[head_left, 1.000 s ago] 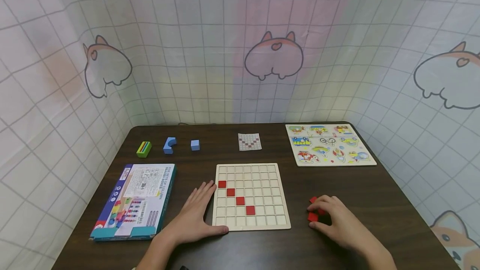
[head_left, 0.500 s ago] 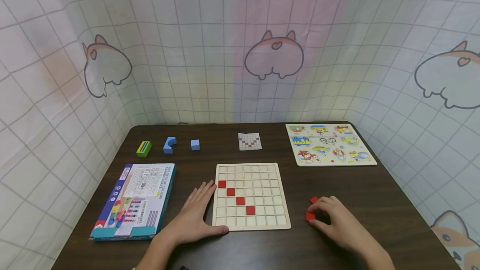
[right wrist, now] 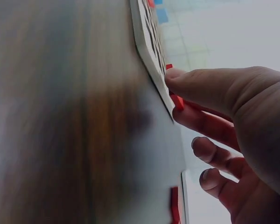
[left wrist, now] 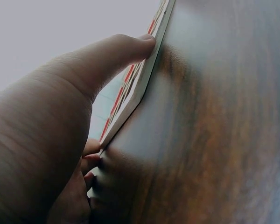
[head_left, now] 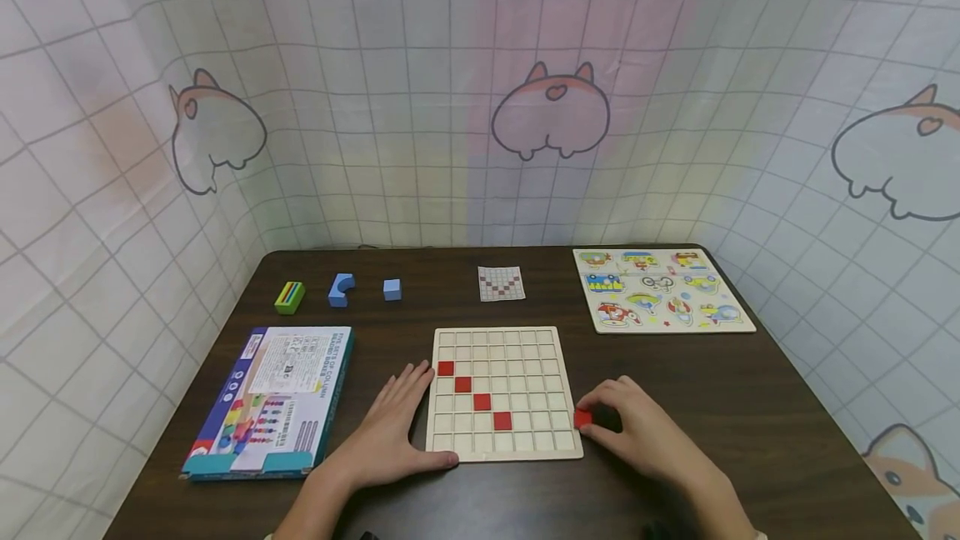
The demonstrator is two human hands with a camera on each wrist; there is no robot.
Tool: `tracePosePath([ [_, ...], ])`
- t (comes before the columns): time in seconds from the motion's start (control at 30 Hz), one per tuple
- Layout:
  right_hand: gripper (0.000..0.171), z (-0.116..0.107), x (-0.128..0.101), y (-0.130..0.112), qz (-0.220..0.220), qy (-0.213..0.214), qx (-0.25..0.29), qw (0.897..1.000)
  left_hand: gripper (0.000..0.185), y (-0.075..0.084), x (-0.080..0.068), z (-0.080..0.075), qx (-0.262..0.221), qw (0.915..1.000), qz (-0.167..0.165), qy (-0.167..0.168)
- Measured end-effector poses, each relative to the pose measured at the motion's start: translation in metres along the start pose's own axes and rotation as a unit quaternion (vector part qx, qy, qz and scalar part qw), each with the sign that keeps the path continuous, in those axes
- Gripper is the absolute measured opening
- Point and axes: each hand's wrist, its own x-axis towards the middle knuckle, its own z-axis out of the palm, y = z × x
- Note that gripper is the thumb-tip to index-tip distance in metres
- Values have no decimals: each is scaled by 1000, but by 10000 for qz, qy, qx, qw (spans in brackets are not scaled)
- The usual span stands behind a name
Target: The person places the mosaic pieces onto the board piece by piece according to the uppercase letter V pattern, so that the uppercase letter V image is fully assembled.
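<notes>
A pale wooden grid board (head_left: 525, 361) lies in the middle of the table, with several red square tiles (head_left: 482, 402) set in its cells along a diagonal. My left hand (head_left: 390, 432) rests beside the board with its fingers spread along the left edge. Its thumb touches the near left corner, and the left wrist view shows the thumb (left wrist: 130, 49) against the board's side. At the right edge of the board, my right hand (head_left: 645, 432) pinches a red tile (head_left: 582, 418) between thumb and forefinger. Another red piece (right wrist: 175, 205) lies on the table in the right wrist view.
A small printed card (head_left: 502, 284) with a V pattern lies behind the board. A picture puzzle board (head_left: 663, 290) is at the back right. On the left are a boxed toy set (head_left: 270, 402), a green block (head_left: 289, 298), a blue arch block (head_left: 341, 290) and a blue cube (head_left: 392, 290).
My right hand has moved left from the loose red tiles to the board's right edge, carrying one tile. The left hand has stayed in place.
</notes>
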Motion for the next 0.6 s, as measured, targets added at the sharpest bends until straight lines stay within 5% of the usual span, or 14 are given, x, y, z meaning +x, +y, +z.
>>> tracePosePath([
  [0.6,20,13,37,-21,-119,-202,322,9992,139,-1,1,0,-48,10000,-57,-53],
])
